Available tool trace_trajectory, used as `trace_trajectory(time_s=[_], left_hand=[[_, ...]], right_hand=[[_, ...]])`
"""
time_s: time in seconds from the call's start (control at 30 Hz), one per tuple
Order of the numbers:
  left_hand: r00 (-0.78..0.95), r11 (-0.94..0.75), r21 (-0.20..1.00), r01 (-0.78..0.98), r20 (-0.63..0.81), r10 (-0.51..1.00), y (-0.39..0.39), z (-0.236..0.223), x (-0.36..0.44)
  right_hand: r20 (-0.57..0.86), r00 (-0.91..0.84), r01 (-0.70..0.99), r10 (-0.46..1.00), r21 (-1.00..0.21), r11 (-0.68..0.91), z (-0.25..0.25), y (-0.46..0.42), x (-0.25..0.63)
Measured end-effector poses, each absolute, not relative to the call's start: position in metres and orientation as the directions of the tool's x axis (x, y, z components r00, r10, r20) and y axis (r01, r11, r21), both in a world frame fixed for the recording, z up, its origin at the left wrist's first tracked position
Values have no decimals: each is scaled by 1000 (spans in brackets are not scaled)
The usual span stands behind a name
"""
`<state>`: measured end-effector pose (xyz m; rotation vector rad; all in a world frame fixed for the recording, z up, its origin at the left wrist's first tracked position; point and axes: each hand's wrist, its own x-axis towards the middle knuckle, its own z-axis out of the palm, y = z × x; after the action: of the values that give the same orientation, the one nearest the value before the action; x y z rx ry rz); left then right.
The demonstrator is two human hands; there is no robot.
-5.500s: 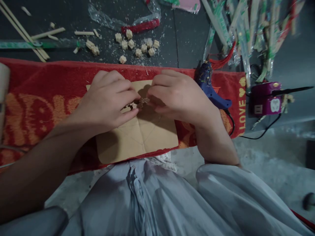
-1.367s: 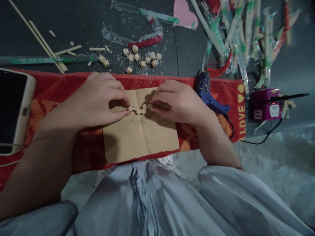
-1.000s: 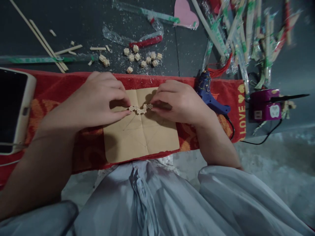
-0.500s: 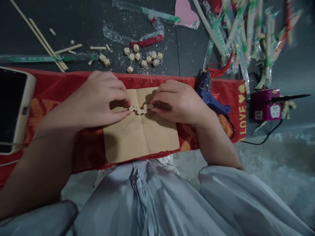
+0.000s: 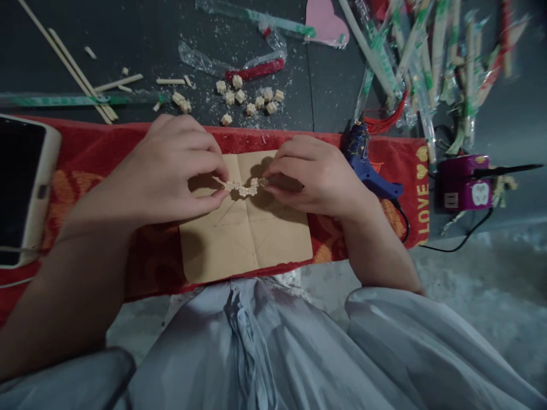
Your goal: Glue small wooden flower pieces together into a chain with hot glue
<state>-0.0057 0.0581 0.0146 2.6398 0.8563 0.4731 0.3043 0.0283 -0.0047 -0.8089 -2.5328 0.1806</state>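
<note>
Between my hands is a curved chain of small pale flower-shaped wooden pieces, dipping at its middle. My left hand pinches its left end with thumb and fingertips. At the right end, the fingertips of my right hand are closed on it. Beneath lies a creased tan sheet of paper or card with faint pencil lines, on a red towel. A dark blue glue gun rests on the towel beside my right hand.
Several loose flower-shaped wooden pieces lie on the dark table beyond the towel. Thin sticks are at the far left, a phone at the left edge. Wrapped sticks and a purple power socket are at right.
Earlier, my fingers mostly covered the chain; now my hands are farther apart and more of it shows. In the last second, my left fingers have shifted slightly at its left end.
</note>
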Motion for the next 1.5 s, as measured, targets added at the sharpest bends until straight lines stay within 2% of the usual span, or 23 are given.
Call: trace_trajectory(time_s=[0.17, 0.37, 0.7, 0.87, 1.17, 1.33, 1.5], left_hand=[[773, -781, 384, 492, 219, 595, 58, 15, -6], [778, -808, 349, 474, 262, 570, 57, 13, -6], [785, -812, 361, 459, 263, 561, 59, 10, -7], [793, -817, 395, 420, 278, 542, 61, 8, -8], [791, -793, 432, 430, 243, 561, 62, 6, -8], [797, -814, 403, 418, 267, 542, 62, 5, -6], [810, -811, 375, 448, 214, 546, 62, 7, -8]], right_hand=[[404, -714, 519, 571, -241, 820, -3, 28, 304], [374, -698, 538, 611, -290, 792, -3, 27, 304], [364, -712, 515, 601, -311, 799, -6, 28, 306], [404, -712, 488, 574, -303, 818, -8, 30, 306], [421, -711, 481, 563, -293, 826, -8, 29, 305], [399, -711, 480, 579, -325, 815, -11, 30, 305], [402, -713, 487, 574, -305, 818, -13, 30, 303]])
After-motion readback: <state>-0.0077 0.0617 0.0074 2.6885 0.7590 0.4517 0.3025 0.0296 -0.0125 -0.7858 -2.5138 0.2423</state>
